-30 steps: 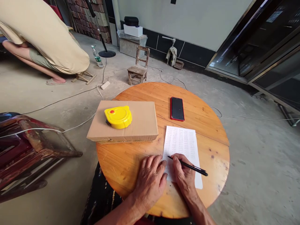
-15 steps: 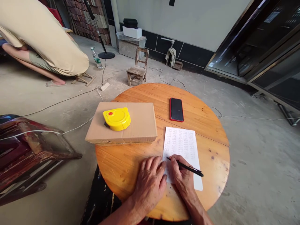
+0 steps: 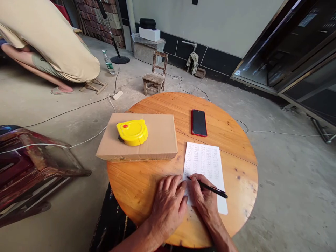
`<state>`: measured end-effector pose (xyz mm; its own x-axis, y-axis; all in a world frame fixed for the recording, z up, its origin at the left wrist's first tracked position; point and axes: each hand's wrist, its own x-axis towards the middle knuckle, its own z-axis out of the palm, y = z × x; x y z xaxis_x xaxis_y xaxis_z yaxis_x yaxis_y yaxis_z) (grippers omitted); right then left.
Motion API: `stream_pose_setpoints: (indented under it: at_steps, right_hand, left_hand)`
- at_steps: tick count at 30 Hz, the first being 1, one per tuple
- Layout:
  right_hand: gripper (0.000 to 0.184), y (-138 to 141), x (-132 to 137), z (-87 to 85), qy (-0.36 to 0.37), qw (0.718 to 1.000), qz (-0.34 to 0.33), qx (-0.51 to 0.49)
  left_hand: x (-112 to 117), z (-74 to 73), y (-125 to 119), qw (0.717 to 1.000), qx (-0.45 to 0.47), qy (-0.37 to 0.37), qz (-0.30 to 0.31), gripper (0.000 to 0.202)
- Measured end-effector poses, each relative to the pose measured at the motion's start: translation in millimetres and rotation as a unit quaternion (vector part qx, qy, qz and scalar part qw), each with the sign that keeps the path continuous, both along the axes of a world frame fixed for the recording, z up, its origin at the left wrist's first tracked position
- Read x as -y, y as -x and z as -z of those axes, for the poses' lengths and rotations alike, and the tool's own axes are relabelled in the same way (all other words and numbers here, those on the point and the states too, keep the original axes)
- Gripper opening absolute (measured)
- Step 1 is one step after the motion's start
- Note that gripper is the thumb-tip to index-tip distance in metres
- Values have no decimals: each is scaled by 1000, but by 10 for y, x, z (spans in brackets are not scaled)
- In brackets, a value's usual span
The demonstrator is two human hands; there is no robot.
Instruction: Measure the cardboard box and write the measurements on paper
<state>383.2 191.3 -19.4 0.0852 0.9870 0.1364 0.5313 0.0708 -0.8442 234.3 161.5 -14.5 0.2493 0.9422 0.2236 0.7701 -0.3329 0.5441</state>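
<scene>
On a round wooden table [image 3: 237, 196] lies a white sheet of paper [image 3: 204, 157] covered with columns of small handwriting, too small to read. My right hand [image 3: 205, 197] rests on its lower part, fingers closed round a black pen [image 3: 214, 189] whose tip meets the paper near the left edge. Flat beside it, my left hand [image 3: 169, 197] has its fingers stretched out, the fingertips at the paper's left edge. Beyond my left hand a yellow tape measure [image 3: 133, 133] sits on top of a brown cardboard box [image 3: 160, 136].
A phone in a red case [image 3: 198, 122] lies beyond the paper. Past the table stand a small wooden chair [image 3: 154, 78] and a water bottle [image 3: 109, 63]. Cables and a power strip [image 3: 118, 95] cross the floor. Another person [image 3: 57, 45] crouches on a stool at left.
The view has shifted very slightly. Both hands, the pen and the paper keep nearly the same places.
</scene>
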Motion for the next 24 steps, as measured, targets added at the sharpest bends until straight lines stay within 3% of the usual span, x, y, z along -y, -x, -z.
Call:
stream_pose_setpoints:
  at_steps: [24]
  right_hand:
    - [25,2,2,-20,-26,999,44,-2]
  left_hand:
    - [4,16,-16,1000,6,-2,-5,37]
